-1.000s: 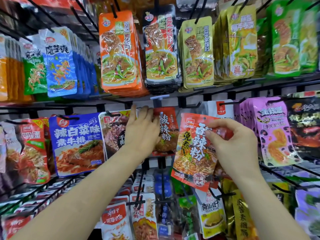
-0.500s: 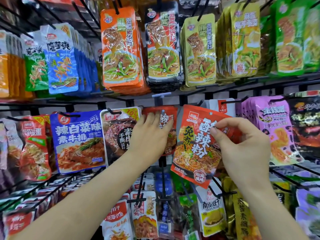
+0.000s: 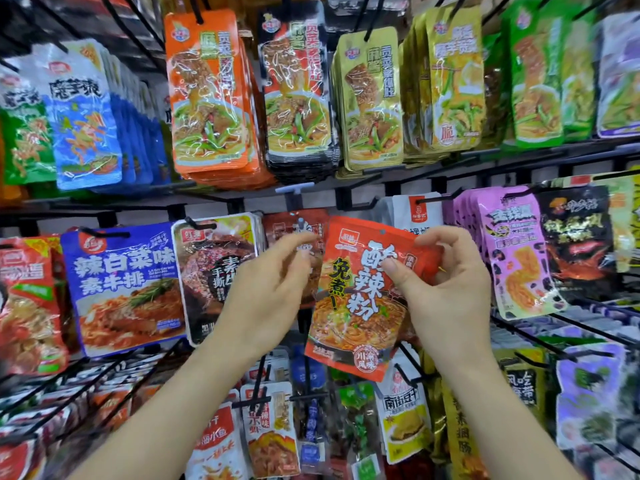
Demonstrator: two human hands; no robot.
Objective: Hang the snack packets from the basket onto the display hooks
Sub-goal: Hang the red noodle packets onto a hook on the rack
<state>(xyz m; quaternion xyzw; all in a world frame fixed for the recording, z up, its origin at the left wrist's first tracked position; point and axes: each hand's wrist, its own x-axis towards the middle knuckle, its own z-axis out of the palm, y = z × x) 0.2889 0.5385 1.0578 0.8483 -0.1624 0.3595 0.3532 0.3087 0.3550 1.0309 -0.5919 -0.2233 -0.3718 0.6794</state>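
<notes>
A red noodle snack packet (image 3: 353,299) with white lettering is pinched near its upper right corner by my right hand (image 3: 446,289), thumb in front. It hangs tilted, in front of a row of matching red packets (image 3: 292,223) on a middle-row hook (image 3: 300,221). My left hand (image 3: 273,289) is just left of the packet, fingers extended and blurred, reaching toward those hanging red packets; whether it touches them is unclear. The basket is out of view.
Hooks full of packets surround the spot: a dark meat packet (image 3: 214,271) and a blue packet (image 3: 121,282) to the left, purple packets (image 3: 512,251) to the right, orange (image 3: 211,95), black and gold rows above. More hooks and packets jut out below.
My left hand slid down and right off the hanging red packets, toward the held packet. My right hand raised the packet slightly and shifted it left.
</notes>
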